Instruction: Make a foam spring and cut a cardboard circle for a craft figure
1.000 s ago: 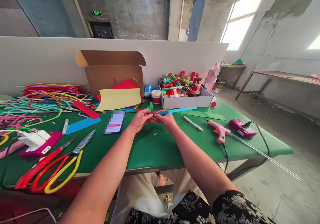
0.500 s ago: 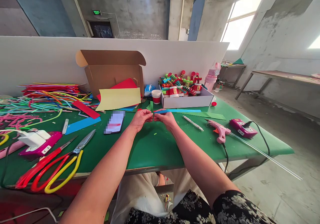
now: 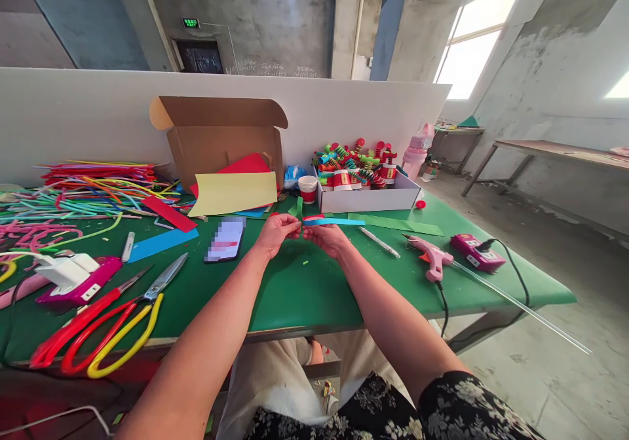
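Over the middle of the green table, my left hand [image 3: 279,232] and my right hand [image 3: 326,238] meet at the fingertips. Between them is a blue paper strip [image 3: 339,222], its free end pointing right above my right hand. A short green paper strip [image 3: 299,207] rises from behind my left fingertips. Both hands are closed in a pinch. What exactly lies between the fingertips is too small to make out, but the blue strip runs into my right fingers and the green one into my left. A bit of red shows behind the right fingers.
Scissors [image 3: 142,302], a phone [image 3: 226,239] and pipe cleaners [image 3: 103,188] lie left. To the right are a white pen [image 3: 379,242], a green strip [image 3: 413,226] and a pink glue gun [image 3: 432,256]. A white box [image 3: 368,200] of crafts and a paper cup [image 3: 308,190] stand behind.
The free end of the blue strip has drawn in leftward, so less of it sticks out to the right. My right fingers have shifted slightly beneath it; my left hand is nearly still.
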Demonstrator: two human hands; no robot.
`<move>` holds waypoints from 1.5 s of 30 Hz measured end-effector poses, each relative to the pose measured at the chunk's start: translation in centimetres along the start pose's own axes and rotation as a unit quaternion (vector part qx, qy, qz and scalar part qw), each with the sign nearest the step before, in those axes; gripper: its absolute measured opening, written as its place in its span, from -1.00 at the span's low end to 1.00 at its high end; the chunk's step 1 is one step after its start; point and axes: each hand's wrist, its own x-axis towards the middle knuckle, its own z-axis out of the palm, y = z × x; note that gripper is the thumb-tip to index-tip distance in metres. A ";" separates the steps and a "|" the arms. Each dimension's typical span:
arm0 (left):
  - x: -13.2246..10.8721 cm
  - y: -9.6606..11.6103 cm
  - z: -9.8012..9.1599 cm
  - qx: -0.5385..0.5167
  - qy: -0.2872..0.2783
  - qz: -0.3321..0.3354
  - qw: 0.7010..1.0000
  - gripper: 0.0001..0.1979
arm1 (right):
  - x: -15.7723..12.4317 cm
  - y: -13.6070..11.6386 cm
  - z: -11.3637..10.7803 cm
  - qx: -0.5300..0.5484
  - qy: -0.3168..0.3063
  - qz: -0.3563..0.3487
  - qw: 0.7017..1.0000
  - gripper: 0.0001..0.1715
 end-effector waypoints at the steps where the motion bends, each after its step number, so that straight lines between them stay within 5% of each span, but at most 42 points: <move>1: 0.0 0.0 0.0 0.003 0.002 0.000 1.000 -0.60 | -0.1 0.0 0.1 -0.003 -0.002 -0.004 1.000 -0.82; 19: -0.1 -0.2 0.4 -0.003 -0.003 0.006 1.000 -0.55 | -0.1 0.3 0.1 -0.108 0.026 -0.100 0.989 -0.62; 36: -0.1 -0.3 0.6 0.015 -0.042 0.017 0.999 -0.61 | 0.1 0.0 0.0 0.010 0.067 -0.042 0.997 -0.75; 45: 0.0 -0.3 0.3 0.009 0.044 0.037 0.998 -0.63 | -0.3 -0.1 0.3 -0.001 0.013 -0.006 1.000 -0.74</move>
